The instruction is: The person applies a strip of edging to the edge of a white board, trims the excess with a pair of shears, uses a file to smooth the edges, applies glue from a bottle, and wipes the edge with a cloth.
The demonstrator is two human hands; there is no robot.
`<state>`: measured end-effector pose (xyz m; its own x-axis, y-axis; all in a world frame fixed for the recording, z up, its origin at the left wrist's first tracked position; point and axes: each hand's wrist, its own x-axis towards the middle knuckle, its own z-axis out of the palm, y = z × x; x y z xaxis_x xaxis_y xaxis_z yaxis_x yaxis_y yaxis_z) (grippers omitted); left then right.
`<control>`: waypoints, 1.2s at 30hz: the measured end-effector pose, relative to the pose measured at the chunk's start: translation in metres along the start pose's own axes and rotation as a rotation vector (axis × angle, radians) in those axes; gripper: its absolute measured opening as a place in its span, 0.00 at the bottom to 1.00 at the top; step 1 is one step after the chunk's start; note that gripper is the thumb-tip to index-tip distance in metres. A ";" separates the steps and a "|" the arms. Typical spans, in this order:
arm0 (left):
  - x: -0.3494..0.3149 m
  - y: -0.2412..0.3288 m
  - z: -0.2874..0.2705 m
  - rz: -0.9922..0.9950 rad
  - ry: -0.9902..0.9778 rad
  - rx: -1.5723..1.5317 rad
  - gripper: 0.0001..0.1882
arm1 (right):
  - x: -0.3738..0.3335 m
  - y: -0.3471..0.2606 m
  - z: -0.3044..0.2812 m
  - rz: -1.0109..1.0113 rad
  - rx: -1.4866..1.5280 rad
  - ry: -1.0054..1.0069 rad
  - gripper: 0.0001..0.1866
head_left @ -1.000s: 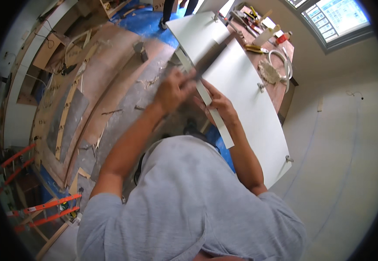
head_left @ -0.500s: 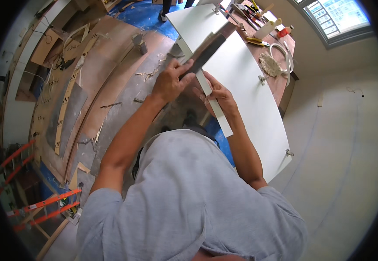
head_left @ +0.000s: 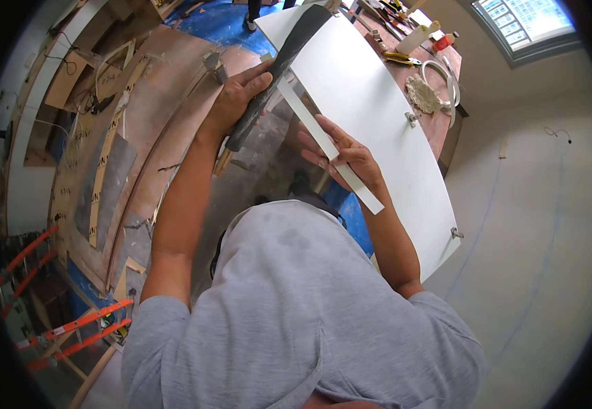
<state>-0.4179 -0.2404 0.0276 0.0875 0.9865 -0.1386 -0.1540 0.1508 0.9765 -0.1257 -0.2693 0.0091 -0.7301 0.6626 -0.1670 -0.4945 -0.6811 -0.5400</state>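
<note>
My left hand (head_left: 236, 101) is closed round a long sanding block (head_left: 294, 46), dark-faced and tilted, its far end over the white panel. In my right hand (head_left: 356, 160) is a narrow white strip (head_left: 361, 185), pinched by the thumb while several fingers stretch out behind it. The strip slants from near the block down toward my body, its far end apart from or just beside the block; I cannot tell which. Beyond both hands lies a large white panel (head_left: 371, 102) with metal hinges (head_left: 410, 119) along its right edge.
A wooden work surface (head_left: 439, 140) at the far right bears pliers (head_left: 402, 59), bottles (head_left: 419, 39), a white coil (head_left: 454, 85) and a rag (head_left: 421, 95). Boards (head_left: 173, 75) cover floor at left; an orange ladder (head_left: 78, 334) stands lower left. Another person's legs (head_left: 254, 15) show at the top.
My left hand has drawn the sanding block left, off the strip, and turned its dark face up. The strip has shifted slightly right and down in my right hand, whose fingers have spread.
</note>
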 end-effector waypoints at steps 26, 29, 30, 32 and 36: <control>-0.034 -0.054 0.076 0.530 0.147 0.683 0.23 | 0.061 0.003 -0.003 -0.168 -0.350 0.227 0.50; 0.006 -0.049 0.049 0.484 0.267 0.678 0.24 | 0.058 0.022 -0.004 -0.234 -0.189 0.181 0.47; 0.017 -0.045 0.043 0.451 0.337 0.701 0.25 | 0.057 0.022 0.005 -0.215 -0.235 0.217 0.47; 0.004 -0.046 0.058 0.455 0.290 0.690 0.24 | 0.063 0.008 0.021 -0.198 -0.341 0.271 0.46; -0.006 -0.056 0.058 0.599 0.268 0.709 0.24 | 0.058 0.015 0.009 -0.235 -0.191 0.222 0.47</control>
<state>-0.3526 -0.2584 -0.0166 -0.0530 0.8823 0.4678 0.5374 -0.3696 0.7580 -0.1794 -0.2444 -0.0018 -0.4765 0.8598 -0.1837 -0.5243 -0.4456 -0.7256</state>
